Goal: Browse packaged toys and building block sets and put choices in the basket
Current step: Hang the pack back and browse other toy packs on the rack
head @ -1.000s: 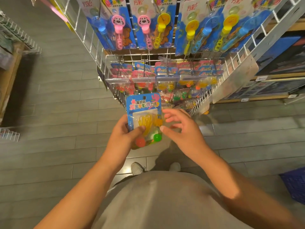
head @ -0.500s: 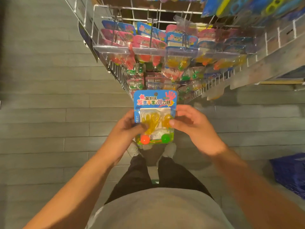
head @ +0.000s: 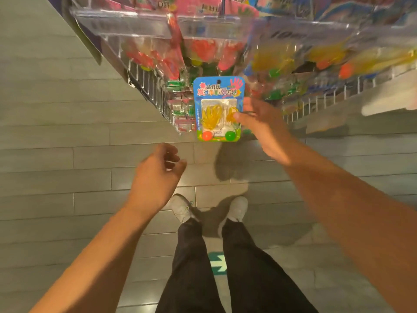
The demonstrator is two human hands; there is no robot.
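Nearest, two white shoes (head: 237,208) stood on the grey plank floor (head: 56,154). A moment before, both hands held the toy. Now the left hand (head: 155,175) had let go and hung lower, its fingers loosely curled on nothing. The right hand (head: 261,125) alone pinched the blue card toy pack with a yellow sticky hand and two small balls (head: 217,108) by its right edge. That probably meant the pack was picked and ready to carry to a basket, which was not in view. The pack stood upright, long side up and down, title on top, front facing the person. Behind it hung the wire rack of toy packs (head: 225,46).
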